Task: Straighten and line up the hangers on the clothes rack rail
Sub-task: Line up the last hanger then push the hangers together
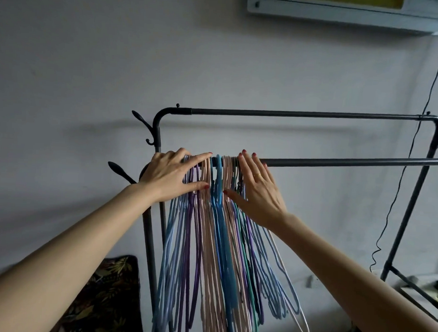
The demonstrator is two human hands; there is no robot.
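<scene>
Both arms outstretched — left hand (171, 175) and right hand (258, 189), fingers straight, flank the hangers (218, 240).

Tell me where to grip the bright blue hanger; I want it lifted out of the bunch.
Pinch the bright blue hanger at its neck just under the rail, coming from the front between the left hand and right hand; lower down its sides are packed among neighbours.

Bare rail (349, 162) right of hangers (218, 240)
</scene>
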